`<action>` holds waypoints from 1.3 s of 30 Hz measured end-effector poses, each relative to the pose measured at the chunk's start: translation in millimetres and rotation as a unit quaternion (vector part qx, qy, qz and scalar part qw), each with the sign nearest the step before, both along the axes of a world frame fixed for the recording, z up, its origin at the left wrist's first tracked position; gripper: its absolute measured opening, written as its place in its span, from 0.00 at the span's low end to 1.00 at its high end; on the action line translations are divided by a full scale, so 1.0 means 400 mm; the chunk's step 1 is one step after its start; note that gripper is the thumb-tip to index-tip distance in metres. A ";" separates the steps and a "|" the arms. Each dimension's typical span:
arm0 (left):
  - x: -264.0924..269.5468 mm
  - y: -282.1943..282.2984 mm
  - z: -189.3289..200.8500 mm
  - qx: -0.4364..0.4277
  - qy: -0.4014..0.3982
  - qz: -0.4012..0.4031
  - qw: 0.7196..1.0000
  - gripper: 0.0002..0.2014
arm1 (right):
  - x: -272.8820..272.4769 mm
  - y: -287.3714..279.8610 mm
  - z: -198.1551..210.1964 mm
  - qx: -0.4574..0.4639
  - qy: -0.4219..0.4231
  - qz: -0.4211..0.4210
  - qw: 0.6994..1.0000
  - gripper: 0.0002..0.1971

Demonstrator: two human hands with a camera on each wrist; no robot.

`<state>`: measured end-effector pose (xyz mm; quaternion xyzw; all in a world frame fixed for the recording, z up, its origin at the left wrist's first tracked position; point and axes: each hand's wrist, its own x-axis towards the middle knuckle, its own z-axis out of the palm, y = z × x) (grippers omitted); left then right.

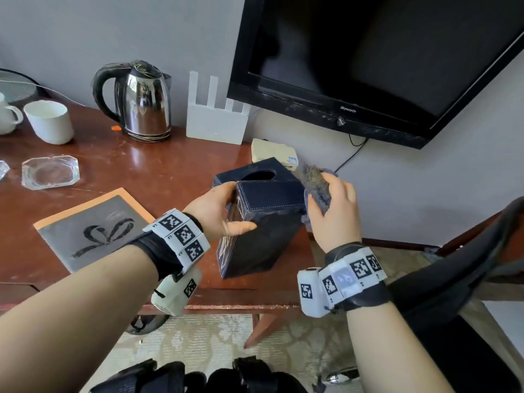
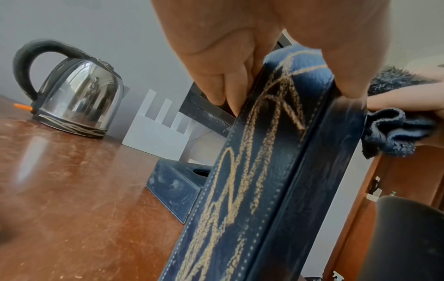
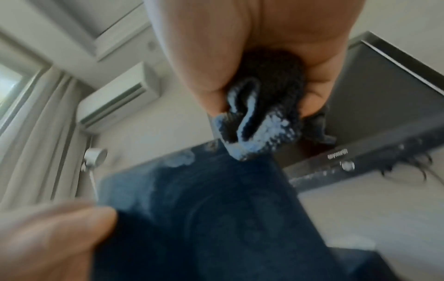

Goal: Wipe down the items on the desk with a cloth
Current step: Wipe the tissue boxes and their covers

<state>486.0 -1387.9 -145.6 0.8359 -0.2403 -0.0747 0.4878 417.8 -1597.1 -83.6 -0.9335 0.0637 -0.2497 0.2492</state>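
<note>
The left hand (image 1: 215,211) gripped the upper end of a dark blue box (image 1: 263,222), thumb on the near face and fingers round the left side, holding it tilted with its lower end close to the worktop (image 1: 141,165); whether it touched was unclear. The right hand (image 1: 334,211) clutched a bunched blue cloth (image 1: 317,185) against the box's upper right edge. The box's long axis ran from the hands down toward the person, so the next wipe would probably travel along that right side. Behind it lay a second blue box (image 1: 249,174) with an oval opening; a kettle (image 1: 139,103), cup (image 1: 49,120) and glass ashtray (image 1: 49,171) stood well to the left.
</note>
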 end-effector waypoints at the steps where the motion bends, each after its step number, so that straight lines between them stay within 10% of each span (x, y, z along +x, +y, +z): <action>1: -0.001 -0.003 -0.001 0.000 0.003 0.003 1.000 0.45 | -0.003 -0.003 -0.011 0.020 -0.009 0.004 1.000 0.23; 10: -0.002 -0.014 -0.022 0.020 0.047 0.045 0.998 0.48 | 0.004 0.025 -0.055 0.090 -0.072 0.023 0.993 0.27; 23: -0.016 -0.025 -0.006 0.019 -0.114 0.035 0.993 0.32 | -0.006 0.221 -0.088 -0.073 -0.165 0.149 0.972 0.24; 39: -0.028 -0.029 -0.064 0.005 0.024 0.070 0.997 0.49 | 0.010 0.072 0.024 -0.101 0.035 0.050 0.993 0.23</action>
